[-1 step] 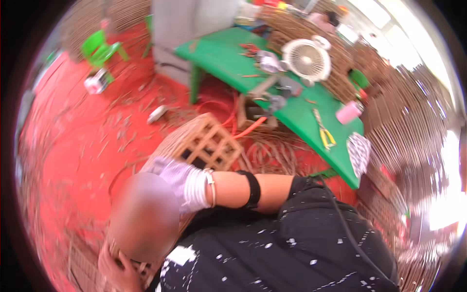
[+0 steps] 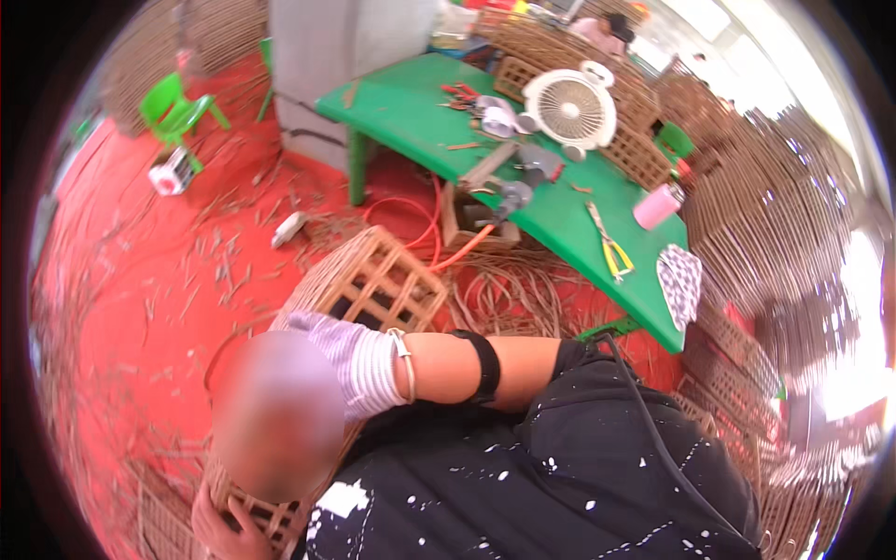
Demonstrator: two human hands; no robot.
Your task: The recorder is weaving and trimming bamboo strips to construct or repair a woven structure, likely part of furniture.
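head view: the wicker basket point(image 2: 327, 269) slants lower-left to upper-right beneath both hands; the bare left hand point(image 2: 230, 532) has its grip part-closed on the lower edge; the gloved right hand point(image 2: 325, 338) crosses mid-length, grip blurred, cannot tell.

One head-worn fisheye view looks steeply down past the close black, white-flecked cloth shirt point(image 2: 504, 476) onto the brown woven lattice basket point(image 2: 325, 273) and red floor point(image 2: 140, 327); the green flat-topped table point(image 2: 401, 93) shows obliquely from above, its right corner nearest.
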